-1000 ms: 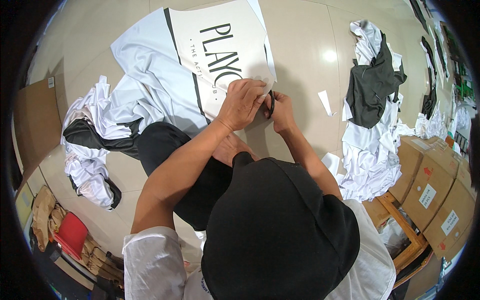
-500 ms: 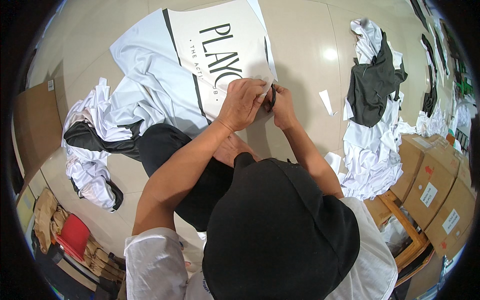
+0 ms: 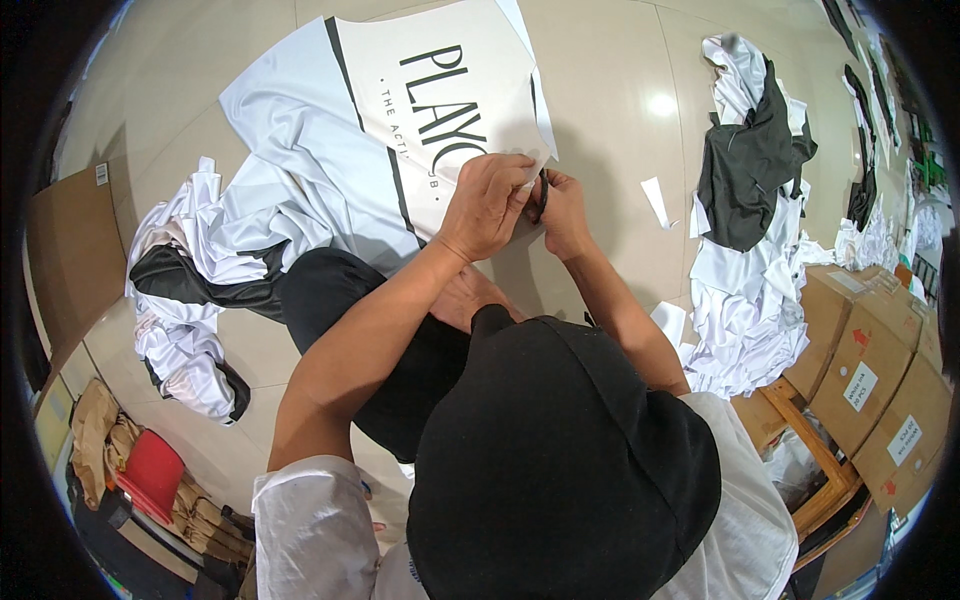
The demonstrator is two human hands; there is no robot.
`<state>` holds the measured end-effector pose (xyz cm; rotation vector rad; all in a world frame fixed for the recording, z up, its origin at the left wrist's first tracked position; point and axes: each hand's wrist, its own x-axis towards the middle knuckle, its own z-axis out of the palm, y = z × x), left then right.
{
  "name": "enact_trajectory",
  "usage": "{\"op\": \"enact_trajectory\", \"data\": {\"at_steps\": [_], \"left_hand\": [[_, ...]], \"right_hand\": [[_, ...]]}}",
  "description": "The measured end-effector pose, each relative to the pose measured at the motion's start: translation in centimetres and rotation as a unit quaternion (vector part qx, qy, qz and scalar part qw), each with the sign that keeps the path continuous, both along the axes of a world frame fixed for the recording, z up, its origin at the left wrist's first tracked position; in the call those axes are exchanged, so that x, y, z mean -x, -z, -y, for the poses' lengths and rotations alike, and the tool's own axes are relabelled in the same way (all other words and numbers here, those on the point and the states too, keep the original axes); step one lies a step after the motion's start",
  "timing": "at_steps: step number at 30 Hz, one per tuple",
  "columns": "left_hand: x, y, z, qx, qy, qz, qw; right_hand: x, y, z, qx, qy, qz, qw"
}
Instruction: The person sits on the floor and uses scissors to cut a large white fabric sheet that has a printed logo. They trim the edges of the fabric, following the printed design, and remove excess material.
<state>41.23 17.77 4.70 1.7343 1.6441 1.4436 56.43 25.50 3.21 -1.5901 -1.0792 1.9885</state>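
A cream fabric panel [image 3: 440, 100], with large black lettering and dark bands along its edges, lies on pale blue-white cloth [image 3: 290, 130] on the floor. My left hand [image 3: 483, 208] is closed, pinching the panel's lower right edge. Close beside it, my right hand [image 3: 567, 218] grips small dark scissors [image 3: 541, 196] by what looks like the handle loop. The scissors are at the fabric's edge, but my fingers hide the blades. Below my hands, a bare foot and black-clothed legs partly cover the floor.
White and black cloth [image 3: 190, 270] is bunched at the left beside a cardboard sheet [image 3: 75, 245]. On the right lie a dark cloth piece [image 3: 745, 190], a heap of white scraps [image 3: 745, 320] and a loose white strip [image 3: 654, 202]. Cardboard boxes [image 3: 850, 370] stand at the lower right.
Both hands stay nearly in place at the fabric's edge. My right hand and the scissors have shifted very slightly left. The cloth has barely moved.
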Motion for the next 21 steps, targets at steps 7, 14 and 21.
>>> {"op": "enact_trajectory", "data": {"at_steps": [7,14,21], "left_hand": [[0.1,-0.5,-0.3,-0.006,-0.003,0.008,1.000],[0.5,-0.3,-0.3,-0.021,0.018,0.011,1.000],[0.6,-0.7,-0.2,-0.008,0.017,0.013,1.000]], "right_hand": [[0.0,0.3,0.3,-0.007,0.002,0.000,1.000],[0.9,-1.7,-0.5,0.002,0.002,0.010,1.000],[0.9,-0.4,-0.8,-0.009,0.012,-0.012,1.000]]}}
